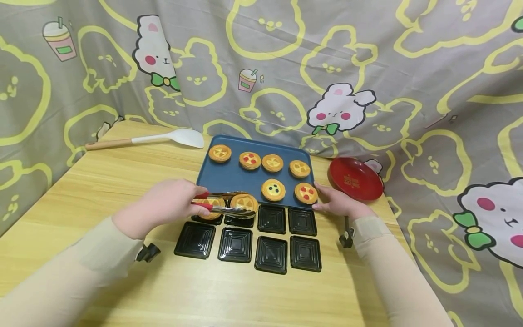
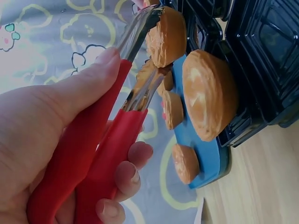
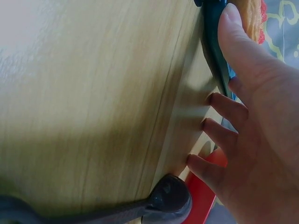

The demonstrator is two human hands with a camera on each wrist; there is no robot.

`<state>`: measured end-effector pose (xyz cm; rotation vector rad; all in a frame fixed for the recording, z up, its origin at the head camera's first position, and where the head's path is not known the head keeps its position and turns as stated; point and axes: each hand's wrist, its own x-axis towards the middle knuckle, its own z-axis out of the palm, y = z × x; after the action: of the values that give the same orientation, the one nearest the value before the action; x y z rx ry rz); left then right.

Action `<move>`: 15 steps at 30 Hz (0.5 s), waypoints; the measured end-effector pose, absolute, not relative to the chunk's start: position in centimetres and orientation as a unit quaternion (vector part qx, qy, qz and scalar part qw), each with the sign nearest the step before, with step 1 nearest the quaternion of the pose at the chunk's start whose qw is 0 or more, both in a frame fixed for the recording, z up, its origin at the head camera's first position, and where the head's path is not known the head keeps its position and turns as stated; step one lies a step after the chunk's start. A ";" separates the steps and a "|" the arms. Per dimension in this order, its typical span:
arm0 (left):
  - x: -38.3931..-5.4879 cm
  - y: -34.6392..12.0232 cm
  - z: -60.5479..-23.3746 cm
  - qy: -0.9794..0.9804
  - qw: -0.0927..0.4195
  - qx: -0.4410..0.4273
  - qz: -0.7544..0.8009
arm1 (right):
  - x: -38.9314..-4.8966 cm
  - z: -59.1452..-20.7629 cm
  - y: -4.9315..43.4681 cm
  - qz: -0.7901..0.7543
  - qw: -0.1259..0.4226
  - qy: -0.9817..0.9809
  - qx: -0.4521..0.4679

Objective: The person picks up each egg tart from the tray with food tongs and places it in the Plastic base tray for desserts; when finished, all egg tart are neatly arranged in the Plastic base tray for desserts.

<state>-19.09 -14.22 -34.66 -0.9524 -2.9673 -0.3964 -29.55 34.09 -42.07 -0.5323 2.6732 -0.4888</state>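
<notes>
My left hand (image 1: 165, 204) grips red-handled metal tongs (image 2: 117, 154). Between the tong ends is an egg tart (image 1: 245, 202), held above a black square plastic holder (image 1: 239, 221). Left of it, another tart (image 2: 205, 95) sits in the neighbouring holder. A blue baking tray (image 1: 237, 179) bears several tarts, some plain-topped, two with red pieces, and a tart with dark berries (image 1: 273, 190). At the tray's front right corner, my right hand (image 1: 339, 200) holds the edge between thumb and forefinger; in the right wrist view the other fingers are spread, near the tabletop.
More black holders (image 1: 271, 255) stand in two rows in front of the tray. A red plate (image 1: 356, 179) lies to the right by the curtain (image 1: 278, 77). Behind on the left is a white spatula (image 1: 185, 137) with a wooden handle, on the wooden table (image 1: 135, 175).
</notes>
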 end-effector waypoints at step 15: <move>-19.1 -13.7 -33.2 -0.956 -0.031 -0.263 -0.124 | -29.4 -42.0 34.3 -0.178 0.176 0.948 -0.197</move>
<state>-19.10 -13.67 -33.20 -0.8443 -3.0647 -0.3989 -29.43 34.25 -42.00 -0.5566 2.6845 -0.5053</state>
